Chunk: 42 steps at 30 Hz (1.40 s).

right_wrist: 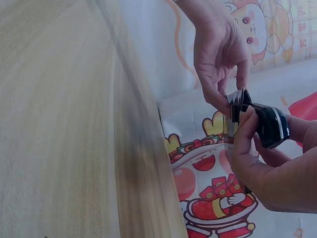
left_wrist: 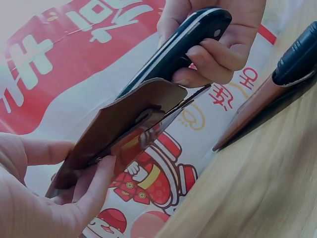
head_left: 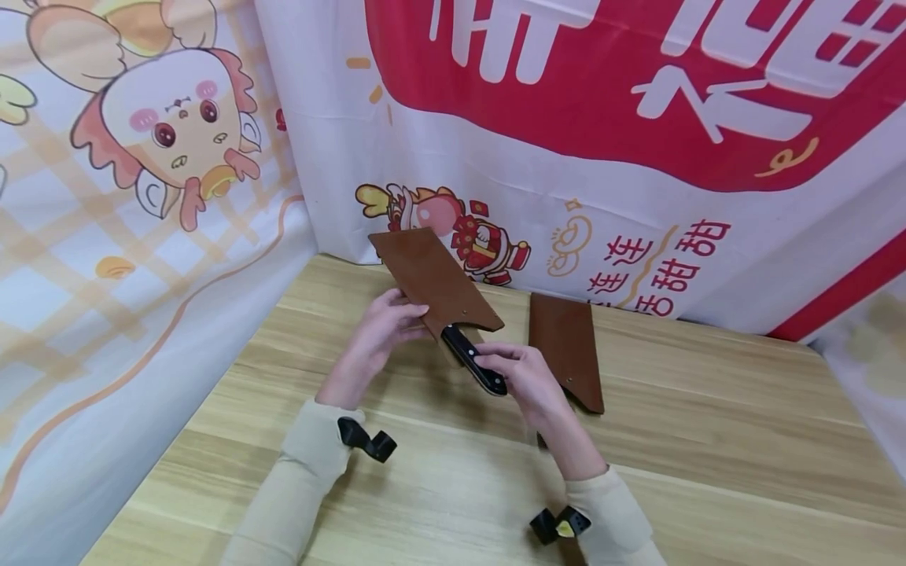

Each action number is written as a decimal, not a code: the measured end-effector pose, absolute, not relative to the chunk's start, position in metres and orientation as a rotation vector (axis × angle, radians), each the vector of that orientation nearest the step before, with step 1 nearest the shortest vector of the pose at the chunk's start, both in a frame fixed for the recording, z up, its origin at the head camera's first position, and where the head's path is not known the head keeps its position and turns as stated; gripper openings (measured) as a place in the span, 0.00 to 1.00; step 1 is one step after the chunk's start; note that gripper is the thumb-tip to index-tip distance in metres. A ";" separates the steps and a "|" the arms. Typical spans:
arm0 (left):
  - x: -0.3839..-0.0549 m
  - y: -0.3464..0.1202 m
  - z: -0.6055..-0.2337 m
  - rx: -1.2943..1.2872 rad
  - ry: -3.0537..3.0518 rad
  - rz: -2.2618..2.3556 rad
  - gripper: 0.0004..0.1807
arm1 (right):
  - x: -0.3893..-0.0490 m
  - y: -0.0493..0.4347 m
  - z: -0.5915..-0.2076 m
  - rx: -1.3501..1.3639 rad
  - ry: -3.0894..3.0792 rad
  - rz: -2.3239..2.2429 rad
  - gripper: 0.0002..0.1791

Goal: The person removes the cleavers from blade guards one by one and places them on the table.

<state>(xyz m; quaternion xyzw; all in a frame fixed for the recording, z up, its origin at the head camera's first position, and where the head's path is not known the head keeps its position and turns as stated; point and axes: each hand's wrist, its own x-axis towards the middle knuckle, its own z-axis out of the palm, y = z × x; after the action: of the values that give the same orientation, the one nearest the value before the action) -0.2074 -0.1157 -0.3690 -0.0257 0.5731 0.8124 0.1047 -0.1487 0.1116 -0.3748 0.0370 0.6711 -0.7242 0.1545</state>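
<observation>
A brown leather-like knife sheath (head_left: 432,271) is held up at a slant over the table. My left hand (head_left: 382,326) pinches its left edge, thumb on the face and fingers behind. The knife's black riveted handle (head_left: 474,358) sticks out of the notched lower end, while the blade is mostly hidden. My right hand (head_left: 527,377) grips this handle between thumb and fingers. In the left wrist view the sheath mouth (left_wrist: 163,89) gapes beside the handle. A second brown sheath (head_left: 566,338) lies to the right, with a black knife handle (left_wrist: 299,54) protruding from it.
A wood-grain table (head_left: 708,440) lies under the hands. Printed cloth hangs along its back (head_left: 453,149) and left side (head_left: 163,259). Small black cameras are strapped on the left wrist (head_left: 368,440) and right wrist (head_left: 559,524), over beige sleeves.
</observation>
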 end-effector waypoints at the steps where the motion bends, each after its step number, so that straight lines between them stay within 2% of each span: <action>1: -0.207 -0.116 -0.369 -0.082 1.682 2.399 0.16 | -0.149 0.113 -0.375 0.108 1.937 -2.070 0.16; 4: -0.207 -0.116 -0.368 -0.122 1.680 2.399 0.12 | -0.152 0.118 -0.375 0.100 2.003 -2.035 0.15; 11: -0.207 -0.113 -0.369 -0.175 1.679 2.425 0.21 | -0.157 0.136 -0.372 0.101 2.161 -1.982 0.13; 19: -0.200 -0.096 -0.378 -0.204 1.478 2.566 0.19 | -0.160 0.149 -0.369 0.279 2.025 -2.295 0.16; 23: -0.198 -0.083 -0.381 -0.239 1.368 2.638 0.19 | -0.162 0.153 -0.368 0.355 1.772 -2.568 0.06; 27: -0.194 -0.073 -0.381 -0.232 1.293 2.704 0.19 | -0.164 0.158 -0.365 0.415 1.505 -2.767 0.04; 35: -0.187 -0.060 -0.382 -0.258 1.235 2.733 0.20 | -0.165 0.165 -0.362 0.559 1.206 -2.851 0.27; 38: -0.185 -0.055 -0.384 -0.268 1.221 2.743 0.21 | -0.165 0.167 -0.363 0.563 1.184 -2.852 0.30; 42: -0.183 -0.050 -0.385 -0.261 1.207 2.755 0.21 | -0.166 0.169 -0.364 0.580 1.176 -2.851 0.30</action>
<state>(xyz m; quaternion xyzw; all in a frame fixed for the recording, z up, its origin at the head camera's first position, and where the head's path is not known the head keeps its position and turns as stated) -0.1832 -0.0502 -0.3854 -0.0862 0.3990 0.9108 0.0614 -0.1665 0.1695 -0.3642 0.1848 0.3747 -0.9085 0.0018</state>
